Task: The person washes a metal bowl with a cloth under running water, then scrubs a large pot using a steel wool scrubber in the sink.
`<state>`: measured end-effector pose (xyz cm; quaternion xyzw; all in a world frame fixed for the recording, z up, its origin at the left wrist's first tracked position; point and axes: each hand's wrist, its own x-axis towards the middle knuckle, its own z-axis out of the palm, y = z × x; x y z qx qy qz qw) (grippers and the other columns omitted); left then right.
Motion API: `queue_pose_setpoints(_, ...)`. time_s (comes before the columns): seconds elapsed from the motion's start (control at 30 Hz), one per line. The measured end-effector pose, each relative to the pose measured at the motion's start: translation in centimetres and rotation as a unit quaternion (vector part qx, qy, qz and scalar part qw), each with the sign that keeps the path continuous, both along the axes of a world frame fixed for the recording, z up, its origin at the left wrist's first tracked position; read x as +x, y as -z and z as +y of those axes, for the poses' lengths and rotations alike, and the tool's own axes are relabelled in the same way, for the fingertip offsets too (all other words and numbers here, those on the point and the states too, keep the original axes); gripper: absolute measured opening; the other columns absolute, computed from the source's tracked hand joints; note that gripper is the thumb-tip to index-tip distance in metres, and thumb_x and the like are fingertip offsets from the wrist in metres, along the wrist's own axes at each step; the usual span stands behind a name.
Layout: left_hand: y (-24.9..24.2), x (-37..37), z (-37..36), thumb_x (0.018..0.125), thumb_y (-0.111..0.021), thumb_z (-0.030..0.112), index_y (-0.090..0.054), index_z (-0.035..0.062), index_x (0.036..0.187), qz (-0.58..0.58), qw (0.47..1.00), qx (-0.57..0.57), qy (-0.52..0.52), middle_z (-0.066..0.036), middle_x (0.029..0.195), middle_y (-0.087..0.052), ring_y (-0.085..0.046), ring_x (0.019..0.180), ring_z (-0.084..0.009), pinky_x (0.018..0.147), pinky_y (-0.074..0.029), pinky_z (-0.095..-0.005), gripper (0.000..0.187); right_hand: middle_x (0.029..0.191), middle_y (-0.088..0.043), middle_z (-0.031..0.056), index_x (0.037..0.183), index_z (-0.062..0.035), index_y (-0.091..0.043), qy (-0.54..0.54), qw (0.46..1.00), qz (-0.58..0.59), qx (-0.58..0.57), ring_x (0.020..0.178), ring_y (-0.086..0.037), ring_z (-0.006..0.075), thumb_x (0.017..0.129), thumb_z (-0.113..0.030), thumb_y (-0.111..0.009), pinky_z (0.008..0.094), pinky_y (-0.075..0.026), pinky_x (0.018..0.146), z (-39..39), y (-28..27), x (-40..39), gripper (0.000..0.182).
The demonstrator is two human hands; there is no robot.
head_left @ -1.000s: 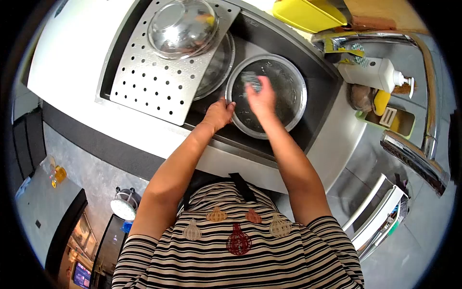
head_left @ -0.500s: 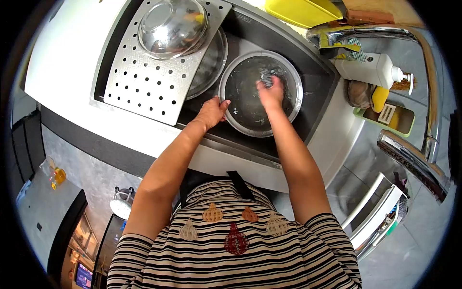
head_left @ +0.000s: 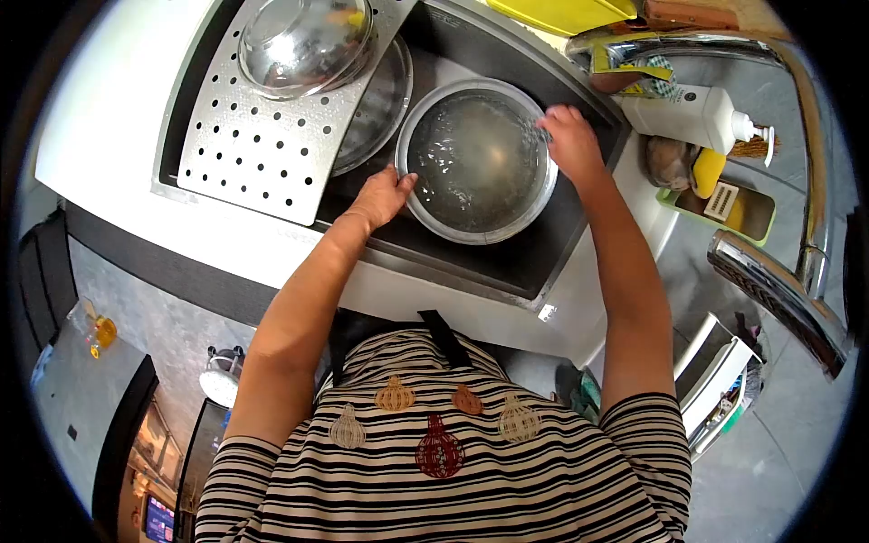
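Observation:
A round metal bowl holding cloudy water sits in the dark sink. My left hand grips its left rim, thumb on top and fingers beneath. At the bowl's right rim my right hand is closed round a scourer of steel wool, mostly hidden by the fingers. Behind the bowl on the left, a metal lid or pan is partly covered by a perforated steel tray. On that tray rests an upturned shiny bowl.
Along the right edge stand a white pump bottle, a yellow sponge and a green-rimmed soap tray. A chrome faucet reaches in from the right. A yellow basin sits at the back.
My right hand has moved from inside the bowl to its right rim, up and to the right. The water surface now shows ripples. My left hand keeps its grip on the left rim.

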<state>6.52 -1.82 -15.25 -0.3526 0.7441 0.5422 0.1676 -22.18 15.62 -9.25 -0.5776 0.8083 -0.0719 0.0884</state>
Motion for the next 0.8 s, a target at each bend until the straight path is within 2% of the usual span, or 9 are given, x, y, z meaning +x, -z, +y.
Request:
queue_pose_setpoints(0.13, -0.3, -0.2, 0.1, 0.09, -0.048, 0.038, -0.051, -0.0057, 0.106, 0.007, 1.0, -0.029, 0.007, -0.027, 0.098, -0.06, -0.059, 0.091, -0.0388, 0.081, -0.046, -0.0422, 0.047, 0.092, -0.056, 0.0124, 0.088, -0.0058, -0.064, 0.028, 0.994, -0.024, 0.098, 0.089, -0.053, 0.0313, 0.063, -0.003, -0.064, 0.041, -0.045, 0.079, 5.3, -0.8, 3.1, 0.025)
queue_pose_setpoints(0.33, -1.0, -0.5, 0.2, 0.092, -0.047, 0.034, -0.05, -0.0075, 0.103, -0.005, 0.962, 0.231, -0.148, -0.023, 0.091, -0.062, -0.065, 0.064, -0.026, 0.059, -0.052, -0.0348, 0.043, 0.098, -0.057, 0.0127, 0.095, -0.0083, -0.062, 0.081, 0.962, -0.119, 0.233, 0.096, -0.054, 0.0305, 0.064, -0.008, -0.067, 0.0394, -0.046, 0.084, 5.7, -1.3, 12.4, 0.031)
queue_pose_setpoints(0.4, -0.6, -0.3, 0.0, 0.092, -0.042, 0.043, -0.049, -0.0078, 0.113, -0.033, 0.966, 0.228, -0.117, -0.025, 0.103, -0.06, -0.064, 0.086, -0.0306, 0.077, -0.05, -0.0358, 0.056, 0.098, -0.057, 0.0134, 0.098, -0.0098, -0.06, 0.095, 0.936, -0.196, 0.277, 0.096, -0.055, 0.031, 0.067, -0.011, -0.067, 0.0397, -0.045, 0.084, 3.0, -1.1, 14.8, 0.033)
queue_pose_setpoints(0.43, 0.5, -0.2, -0.1, 0.092, -0.042, 0.043, -0.049, -0.0078, 0.113, -0.036, 0.966, 0.225, -0.118, -0.025, 0.103, -0.06, -0.064, 0.086, -0.0306, 0.077, -0.05, -0.0358, 0.056, 0.098, -0.057, 0.0138, 0.099, -0.01, -0.059, 0.096, 0.933, -0.224, 0.266, 0.096, -0.055, 0.0313, 0.068, -0.013, -0.067, 0.0402, -0.045, 0.083, 1.8, -0.9, 15.9, 0.032)
queue_pose_setpoints(0.5, 1.9, -0.2, -0.5, 0.091, -0.034, 0.053, -0.044, -0.0056, 0.124, 0.033, 0.983, 0.126, -0.131, -0.026, 0.118, -0.053, -0.051, 0.113, -0.0326, 0.098, -0.036, -0.0347, 0.069, 0.096, -0.057, 0.0136, 0.097, -0.0096, -0.059, 0.098, 0.943, -0.229, 0.219, 0.095, -0.055, 0.0325, 0.069, -0.014, -0.066, 0.0408, -0.045, 0.082, 0.4, -0.1, 17.3, 0.03)
queue_pose_setpoints(0.53, 1.8, -0.2, -0.9, 0.089, -0.028, 0.058, -0.041, -0.0025, 0.13, -0.002, 0.979, 0.143, -0.144, -0.025, 0.13, -0.043, -0.034, 0.128, -0.0324, 0.106, -0.022, -0.0318, 0.073, 0.095, -0.056, 0.0131, 0.096, -0.01, -0.058, 0.103, 0.956, -0.226, 0.157, 0.095, -0.054, 0.0326, 0.069, -0.013, -0.066, 0.0411, -0.045, 0.081, 0.1, 0.9, 17.6, 0.028)
queue_pose_setpoints(0.63, 2.4, -0.3, -0.9, 0.091, -0.031, 0.051, -0.043, -0.0027, 0.128, 0.053, 0.963, 0.129, -0.233, -0.023, 0.13, -0.044, -0.037, 0.125, -0.0338, 0.104, -0.025, -0.0321, 0.066, 0.095, -0.056, 0.0111, 0.094, -0.0103, -0.058, 0.122, 0.964, -0.209, 0.109, 0.095, -0.054, 0.0319, 0.069, -0.012, -0.066, 0.0412, -0.045, 0.08, -0.6, 1.1, 17.6, 0.026)
queue_pose_setpoints(0.7, 2.5, -0.4, -0.7, 0.093, -0.031, 0.046, -0.043, -0.0024, 0.128, 0.045, 0.972, 0.091, -0.211, -0.022, 0.132, -0.043, -0.036, 0.126, -0.0337, 0.104, -0.026, -0.0325, 0.061, 0.102, -0.055, 0.0103, 0.096, -0.01, -0.058, 0.141, 0.972, -0.176, 0.071, 0.099, -0.053, 0.0307, 0.068, -0.011, -0.067, 0.0412, -0.045, 0.083, -0.6, 1.0, 16.2, 0.029)
queue_pose_setpoints(0.8, 2.2, -0.8, -0.4, 0.093, -0.032, 0.045, -0.043, -0.0017, 0.128, 0.024, 0.959, 0.066, -0.273, -0.023, 0.131, -0.043, -0.035, 0.126, -0.034, 0.105, -0.026, -0.0341, 0.059, 0.114, -0.052, 0.0127, 0.107, -0.0111, -0.056, 0.197, 0.974, -0.108, -0.02, 0.106, -0.05, 0.032, 0.068, -0.014, -0.07, 0.0411, -0.043, 0.088, 0.3, 2.4, 13.8, 0.042)
